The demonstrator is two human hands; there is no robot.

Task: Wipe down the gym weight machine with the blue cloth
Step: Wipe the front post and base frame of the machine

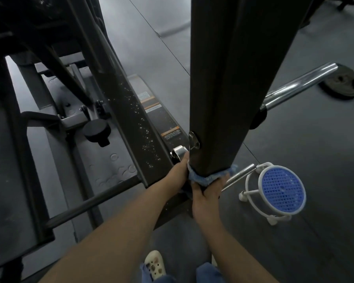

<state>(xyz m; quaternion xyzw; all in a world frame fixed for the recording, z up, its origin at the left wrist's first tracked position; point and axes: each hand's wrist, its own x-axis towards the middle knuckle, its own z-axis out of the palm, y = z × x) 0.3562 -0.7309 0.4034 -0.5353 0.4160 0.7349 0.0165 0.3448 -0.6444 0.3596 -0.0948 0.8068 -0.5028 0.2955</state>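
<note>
A dark square upright post (229, 88) of the weight machine rises in the middle of the head view. The blue cloth (202, 177) is wrapped around the foot of this post. My left hand (177, 172) presses the cloth against the post's left side. My right hand (207, 190) grips the cloth from the front and right, fingers curled around the post. Both hands hold the cloth low, close to the machine's base beam (149, 127), which is speckled with droplets.
A white wire stand with a blue perforated disc (280, 193) sits on the floor right of the post. A chrome bar (298, 84) sticks out to the right, with a weight plate (341, 82) beyond it. Black frame bars and a footplate (102, 164) fill the left.
</note>
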